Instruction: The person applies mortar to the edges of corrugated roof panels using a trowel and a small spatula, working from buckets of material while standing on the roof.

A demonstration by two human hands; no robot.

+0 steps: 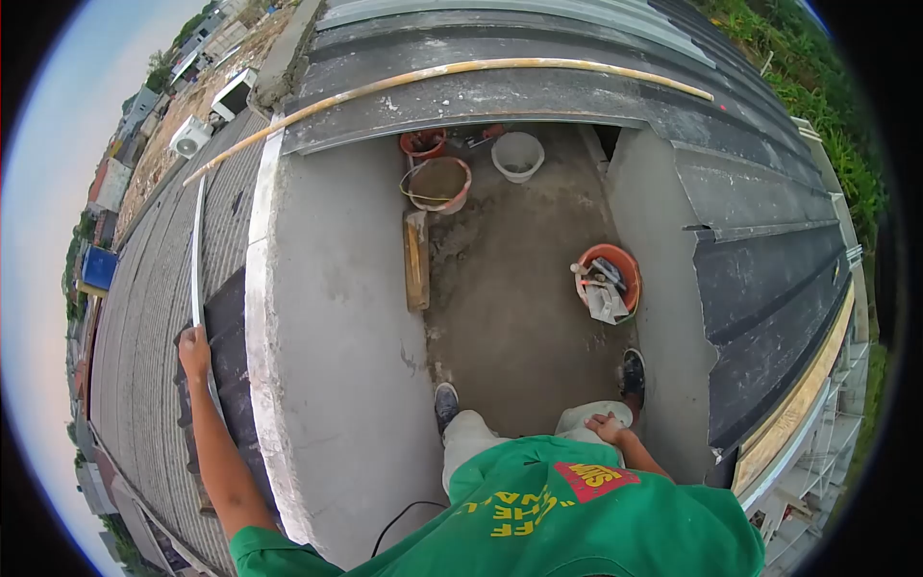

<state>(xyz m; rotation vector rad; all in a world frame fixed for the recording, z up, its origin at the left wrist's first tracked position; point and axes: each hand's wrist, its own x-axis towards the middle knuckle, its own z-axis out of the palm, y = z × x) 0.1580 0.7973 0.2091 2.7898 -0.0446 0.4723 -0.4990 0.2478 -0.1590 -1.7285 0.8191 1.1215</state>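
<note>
Two broad runs of dark corrugated metal sheeting (769, 260) wrap the far and right sides of a narrow rooftop bay, their ribs dusty and streaked. To the left is a wide parapet top (336, 317) of smooth grey render, with a rough whitish outer edge. Beyond it lies a finely ribbed grey roof (144, 317). The sunken floor (519, 317) is bare concrete, darker and mottled, with clumps of mortar near the wall.

A long yellowish pole (452, 70) lies across the far sheeting, bowed by the lens. The white strip (198, 250), thin and flat, runs along the ribbed roof's edge towards the person. The left hand (195, 351) is closed around its near stretch, and its near end is hidden behind the forearm.

A worn wooden plank (415, 262) lies on the floor against the parapet. Four round buckets stand on the floor:
- a pinkish bucket (463, 197) of brown mix
- a white bucket (517, 142)
- a red bucket (423, 144) half under the sheeting
- an orange bucket (630, 271) of tools too small to name

The right hand (608, 426) rests on the pale trouser knee. Its fingers are curled, but I cannot tell whether they hold anything. Both dark shoes (445, 402) stand on the concrete. A green shirt covers the bottom edge of the view.
</note>
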